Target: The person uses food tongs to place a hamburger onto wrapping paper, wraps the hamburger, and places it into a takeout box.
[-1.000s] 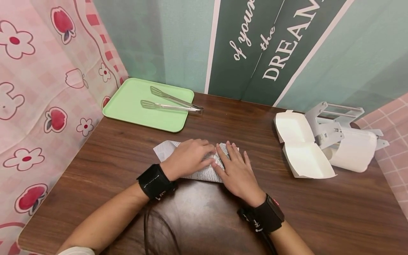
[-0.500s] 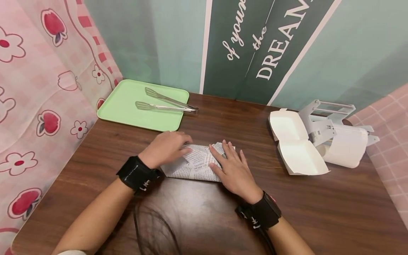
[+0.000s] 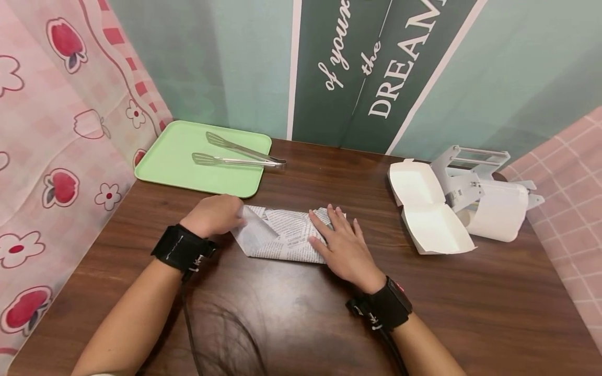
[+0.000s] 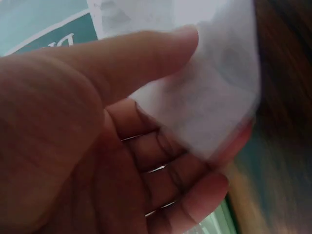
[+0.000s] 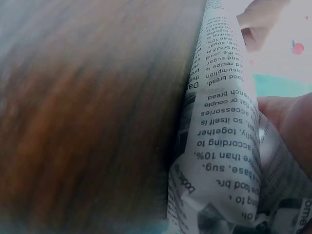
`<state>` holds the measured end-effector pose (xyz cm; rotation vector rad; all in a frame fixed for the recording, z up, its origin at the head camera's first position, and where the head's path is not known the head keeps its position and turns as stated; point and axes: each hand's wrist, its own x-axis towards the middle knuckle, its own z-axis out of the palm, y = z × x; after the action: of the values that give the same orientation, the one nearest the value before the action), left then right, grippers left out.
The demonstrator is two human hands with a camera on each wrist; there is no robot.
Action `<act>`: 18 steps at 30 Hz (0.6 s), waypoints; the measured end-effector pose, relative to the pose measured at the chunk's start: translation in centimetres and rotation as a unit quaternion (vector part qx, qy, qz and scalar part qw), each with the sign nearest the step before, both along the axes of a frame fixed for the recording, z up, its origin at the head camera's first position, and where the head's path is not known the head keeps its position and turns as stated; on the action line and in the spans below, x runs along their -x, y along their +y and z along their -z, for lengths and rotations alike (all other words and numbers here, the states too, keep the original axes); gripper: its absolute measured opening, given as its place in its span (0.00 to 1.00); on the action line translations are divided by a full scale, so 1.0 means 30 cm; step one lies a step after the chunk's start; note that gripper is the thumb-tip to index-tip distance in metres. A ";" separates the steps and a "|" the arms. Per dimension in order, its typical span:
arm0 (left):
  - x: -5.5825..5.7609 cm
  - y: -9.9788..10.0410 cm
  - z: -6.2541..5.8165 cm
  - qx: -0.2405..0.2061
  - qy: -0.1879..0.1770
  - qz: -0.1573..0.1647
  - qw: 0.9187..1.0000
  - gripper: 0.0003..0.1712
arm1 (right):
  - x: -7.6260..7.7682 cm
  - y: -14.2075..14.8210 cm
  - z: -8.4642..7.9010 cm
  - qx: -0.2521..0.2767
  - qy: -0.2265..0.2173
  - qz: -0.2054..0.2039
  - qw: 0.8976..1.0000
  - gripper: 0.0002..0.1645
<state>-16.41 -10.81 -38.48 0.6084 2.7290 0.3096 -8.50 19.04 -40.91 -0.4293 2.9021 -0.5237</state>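
Note:
A folded packet of newsprint-patterned wrapping paper point(image 3: 293, 235) lies on the brown table in the head view. At its left end, my left hand point(image 3: 213, 215) pinches a pale, pointed flap of the paper. In the left wrist view the thumb lies over this paper flap point(image 4: 219, 92), with the fingers behind it. My right hand point(image 3: 345, 248) rests on the packet's right end, fingers spread and straight. The right wrist view shows the printed side of the paper point(image 5: 226, 122) close up along the table. What the paper wraps, if anything, is hidden.
Behind the left hand is a green tray point(image 3: 160, 162) with metal tongs point(image 3: 235, 161) on it, their handle end past its rim. At right stands an opened white paper box point(image 3: 430, 224), beside a white stand holding a roll point(image 3: 500, 211).
My left hand has moved from the packet's middle to its left end and taken hold of the flap, opening it outward. My right hand stays on the right end.

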 end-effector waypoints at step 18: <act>0.002 0.023 -0.038 -0.180 -0.097 -0.017 0.979 0.17 | 0.003 0.005 0.002 0.001 0.000 0.011 1.000 0.37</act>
<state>-16.47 -10.13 -37.34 0.5882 2.5131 0.8378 -8.58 19.19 -40.98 -0.3975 2.9099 -0.5297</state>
